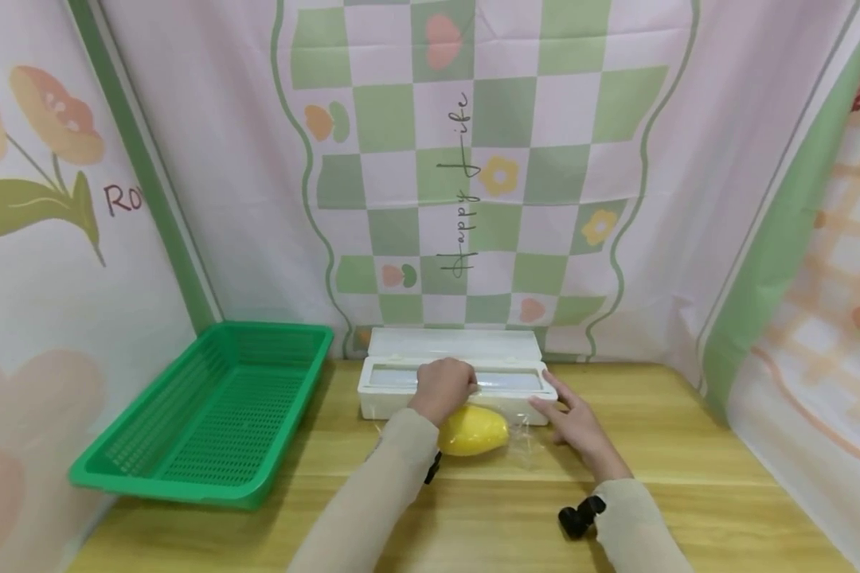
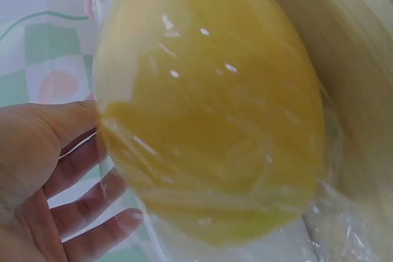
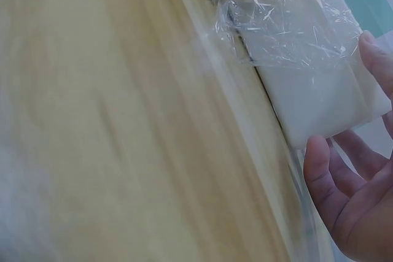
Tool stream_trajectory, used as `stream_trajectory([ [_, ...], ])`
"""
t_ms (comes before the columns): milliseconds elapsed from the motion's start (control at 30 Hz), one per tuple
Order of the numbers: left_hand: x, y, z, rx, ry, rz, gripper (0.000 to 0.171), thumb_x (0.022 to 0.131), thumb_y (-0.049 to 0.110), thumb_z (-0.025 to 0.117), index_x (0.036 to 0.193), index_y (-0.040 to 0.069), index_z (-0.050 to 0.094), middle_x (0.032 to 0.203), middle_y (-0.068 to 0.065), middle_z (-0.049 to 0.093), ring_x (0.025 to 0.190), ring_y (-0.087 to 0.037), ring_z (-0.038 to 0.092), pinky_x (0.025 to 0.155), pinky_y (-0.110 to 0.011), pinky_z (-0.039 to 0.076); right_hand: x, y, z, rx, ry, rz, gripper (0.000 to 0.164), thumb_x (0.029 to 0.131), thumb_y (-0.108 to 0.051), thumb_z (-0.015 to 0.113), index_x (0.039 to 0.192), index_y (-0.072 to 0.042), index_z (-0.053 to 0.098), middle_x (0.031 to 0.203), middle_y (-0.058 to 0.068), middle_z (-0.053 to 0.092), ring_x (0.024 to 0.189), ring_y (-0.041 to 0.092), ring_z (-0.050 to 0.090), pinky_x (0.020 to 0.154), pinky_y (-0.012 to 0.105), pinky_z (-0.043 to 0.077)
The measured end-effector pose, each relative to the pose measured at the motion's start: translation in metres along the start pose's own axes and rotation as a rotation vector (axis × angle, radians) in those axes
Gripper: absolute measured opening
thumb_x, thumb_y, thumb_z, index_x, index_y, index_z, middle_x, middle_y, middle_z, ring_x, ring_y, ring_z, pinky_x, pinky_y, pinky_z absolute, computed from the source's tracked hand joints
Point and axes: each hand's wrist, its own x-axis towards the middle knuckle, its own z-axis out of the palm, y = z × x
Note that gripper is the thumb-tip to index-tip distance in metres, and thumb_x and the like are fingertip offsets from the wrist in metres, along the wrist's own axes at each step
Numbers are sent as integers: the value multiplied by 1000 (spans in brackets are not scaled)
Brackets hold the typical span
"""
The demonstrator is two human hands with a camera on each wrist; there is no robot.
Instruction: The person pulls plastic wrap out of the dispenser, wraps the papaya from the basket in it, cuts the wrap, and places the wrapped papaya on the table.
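In the head view a white cling film dispenser box (image 1: 390, 404) lies at the back of the table, lid (image 1: 455, 344) raised. Just in front is a yellow fruit (image 1: 478, 430) covered in clear cling film (image 3: 288, 35); a green stem spot marks one end. My left hand (image 1: 444, 388) is bent over the dispenser's top, thumb and forefinger pinching the film there. In the left wrist view the fruit (image 2: 215, 108) hides those fingertips. My right hand (image 1: 573, 418) holds the dispenser's right end, thumb at the front and fingers reaching over the end.
A green plastic basket (image 1: 215, 422) with slotted sides stands on the wooden table (image 1: 688, 446) to the left. Printed cloth (image 1: 473, 183) hangs right behind the dispenser and closes in both sides. A small black wrist camera (image 1: 580, 517) sits at the right sleeve.
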Motion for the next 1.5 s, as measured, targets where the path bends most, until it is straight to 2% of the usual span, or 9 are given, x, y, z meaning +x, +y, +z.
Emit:
stream_trajectory([
  [100, -3, -6, 1, -10, 10, -3, 15, 95, 38, 68, 98, 28, 79, 93, 15, 72, 86, -10, 66, 68, -34, 53, 0, 1, 0, -3, -3, -1, 84, 93, -51, 68, 161, -30, 23, 162, 15, 25, 74, 18, 55, 55, 29, 52],
  [467, -13, -30, -1, -87, 71, 0, 11, 94, 34, 72, 92, 27, 80, 92, 15, 72, 83, -7, 65, 67, -34, 53, -2, -1, 0, -4, 2, -3, 84, 92, -52, 68, 160, -31, 23, 162, 14, 26, 91, 22, 58, 57, 29, 52],
  [567, -14, -35, 1, -108, 83, 5, 11, 94, 34, 72, 92, 27, 80, 93, 15, 73, 84, -7, 65, 69, -33, 53, -3, -2, 0, -11, -3, -2, 85, 91, -53, 68, 160, -31, 24, 162, 14, 26, 85, 21, 57, 57, 30, 53],
  [767, -17, -47, 2, -120, 116, 14, 10, 94, 30, 72, 92, 26, 80, 91, 12, 73, 83, -9, 66, 68, -34, 53, -2, -2, -2, -13, -14, -3, 85, 92, -54, 67, 161, -31, 22, 163, 15, 23, 86, 17, 57, 57, 30, 52],
  [900, -24, -60, 0, -92, 130, -6, 9, 94, 28, 72, 92, 25, 80, 93, 12, 74, 86, -10, 67, 74, -40, 54, 0, 0, -1, 13, -20, -4, 85, 93, -51, 67, 161, -31, 21, 162, 17, 24, 68, 15, 52, 54, 29, 51],
  [1000, -29, -68, -1, -88, 133, -16, 9, 94, 29, 72, 93, 25, 80, 94, 11, 74, 87, -12, 68, 76, -43, 55, 1, 1, -1, 36, -27, -2, 84, 94, -48, 68, 161, -29, 21, 161, 19, 24, 64, 15, 50, 53, 29, 50],
  [1133, -33, -73, -4, -111, 136, -31, 9, 94, 29, 73, 93, 25, 80, 94, 9, 74, 88, -14, 68, 74, -44, 56, -7, -12, -2, 47, -39, 9, 83, 95, -42, 69, 161, -25, 22, 161, 21, 24, 75, 19, 55, 55, 30, 51],
  [1300, -37, -81, -3, -98, 161, -33, 9, 93, 30, 73, 92, 26, 80, 94, 9, 74, 88, -14, 68, 73, -43, 57, -19, -30, 0, 40, -49, 15, 83, 96, -38, 69, 161, -20, 21, 161, 24, 22, 79, 25, 57, 57, 32, 53],
  [1500, -41, -94, 0, -90, 176, 0, 10, 93, 33, 73, 92, 26, 80, 92, 10, 74, 85, -12, 68, 68, -37, 56, -5, -10, -3, 45, -35, 18, 82, 95, -42, 69, 161, -25, 22, 163, 18, 21, 94, 27, 58, 57, 32, 53],
])
